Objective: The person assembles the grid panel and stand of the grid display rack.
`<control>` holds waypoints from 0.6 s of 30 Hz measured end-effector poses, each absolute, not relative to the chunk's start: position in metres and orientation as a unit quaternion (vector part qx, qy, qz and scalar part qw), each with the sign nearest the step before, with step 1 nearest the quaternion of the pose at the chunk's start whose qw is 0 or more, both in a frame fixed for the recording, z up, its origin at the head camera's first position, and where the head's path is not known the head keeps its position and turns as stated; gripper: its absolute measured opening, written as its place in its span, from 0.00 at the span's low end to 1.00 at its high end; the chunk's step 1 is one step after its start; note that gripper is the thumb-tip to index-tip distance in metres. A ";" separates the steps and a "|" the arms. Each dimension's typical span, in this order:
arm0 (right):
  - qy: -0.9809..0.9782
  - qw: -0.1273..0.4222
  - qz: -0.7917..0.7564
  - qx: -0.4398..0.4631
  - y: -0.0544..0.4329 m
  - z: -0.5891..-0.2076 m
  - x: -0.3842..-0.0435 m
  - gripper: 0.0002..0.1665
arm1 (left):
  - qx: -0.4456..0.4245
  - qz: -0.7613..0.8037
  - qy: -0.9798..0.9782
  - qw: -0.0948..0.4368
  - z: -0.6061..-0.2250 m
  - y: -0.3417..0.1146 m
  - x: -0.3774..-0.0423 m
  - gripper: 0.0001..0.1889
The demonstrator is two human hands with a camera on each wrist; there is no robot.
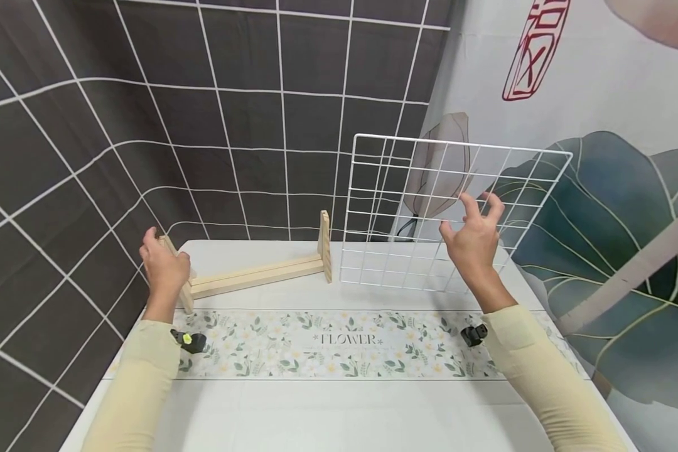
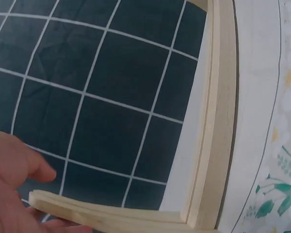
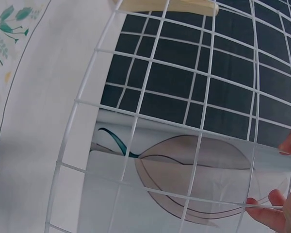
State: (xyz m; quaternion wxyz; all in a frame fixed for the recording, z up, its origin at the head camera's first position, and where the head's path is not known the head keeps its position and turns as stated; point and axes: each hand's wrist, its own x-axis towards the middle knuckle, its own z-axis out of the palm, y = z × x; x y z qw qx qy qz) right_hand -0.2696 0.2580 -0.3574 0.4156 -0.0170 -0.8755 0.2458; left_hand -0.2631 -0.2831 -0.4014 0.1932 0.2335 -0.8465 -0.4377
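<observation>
Head view, read with both wrist views: a person's two hands are working at separate pieces on a white table (image 1: 339,411). The wooden stand (image 1: 254,277) is occupying the far left, its long bar running between a left end piece (image 2: 116,214) and a right end piece (image 1: 325,248); both ends are seemingly rising above the bar, presumably serving as feet that are stopping it from rolling. The left hand (image 1: 166,269) is straddling the left end piece, its thumb (image 2: 39,167) standing clear of the wood on the inner side and its fingers passing along the outer side; this hold is loose rather than closed, a placement probably suiting light steadying from the end. At the far right, the white wire grid (image 1: 424,218) is standing tilted, its lower edge appearing to meet the table. The right hand (image 1: 474,242) is gripping the grid, its fingertips bending among the wires well above that edge; a thin, slanting panel is likely needing support high up, and the mesh is offering places for hooking fingers. Nearer the person, a floral band (image 1: 344,361) is crossing the table, lying in front of both bar and grid.
</observation>
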 end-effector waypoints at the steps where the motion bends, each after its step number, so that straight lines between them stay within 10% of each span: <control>1: -0.875 0.416 0.246 -0.017 0.258 -0.358 -0.270 0.32 | 0.238 -0.440 -0.842 0.203 -0.402 -0.285 -0.264 0.43; 18: -0.876 0.414 0.247 -0.022 0.258 -0.361 -0.270 0.33 | 0.252 -0.417 -0.831 0.267 -0.412 -0.297 -0.268 0.25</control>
